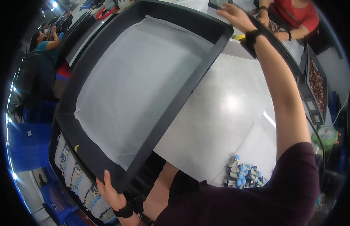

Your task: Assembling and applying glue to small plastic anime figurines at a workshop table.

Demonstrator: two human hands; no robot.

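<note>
A large black tray (177, 98) lined with a white sheet (129, 83) lies at an angle before me, over the left part of the worktable. My left hand (111, 195) is at its near corner, fingers stretched and laid against the outer wall. By the far right corner, my right hand (238, 18) reaches out with fingers apart, slightly blurred; nothing shows in it. Under the tray's left side, another tray holds rows of small blue-and-white figurines (75, 177). More loose blue-and-white figurines (244, 172) lie piled near my body on the right.
The pale worktable (216, 109) spreads to the right of the tray. A person in red (297, 17) works across from me. At the right stand a bin of small brown pieces (316, 84) and a green fan (326, 136). Blue crates (28, 147) are stacked left.
</note>
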